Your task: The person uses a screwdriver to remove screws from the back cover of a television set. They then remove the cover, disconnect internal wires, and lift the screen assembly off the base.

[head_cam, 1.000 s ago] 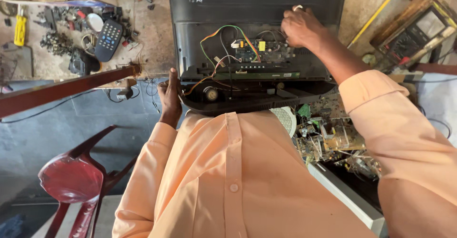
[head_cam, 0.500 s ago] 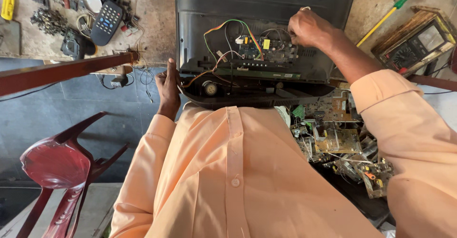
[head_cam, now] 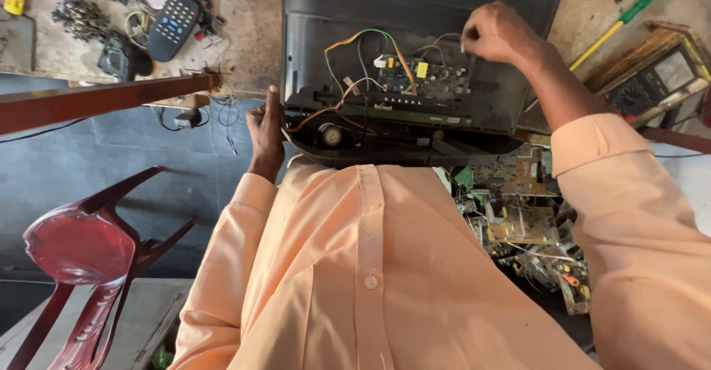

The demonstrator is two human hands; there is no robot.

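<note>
Black flat-screen set (head_cam: 415, 14), back cover off, propped on its lower edge against the person's lap and the bench edge. Left hand (head_cam: 265, 137) flat against the set's left side edge, fingers extended, bracing rather than closed around anything. Right hand (head_cam: 498, 33) above the circuit board (head_cam: 424, 76), fingertips pinched together; cannot tell if they hold a wire or a small part. Just left of that pinch: coloured wires (head_cam: 366, 48) looping down to a small round speaker (head_cam: 331, 135). Judgement: shell is stiff plastic, wide and awkward, probably moderately heavy, glass side fragile. Best held by the outer frame edges as the left hand does, never by board or wires, which are thin and tear easily. Right of the right hand: green-handled screwdriver (head_cam: 618, 23), meter (head_cam: 655, 81). Left of the left hand: remote control (head_cam: 172, 25), red plastic chair (head_cam: 81, 248).
</note>
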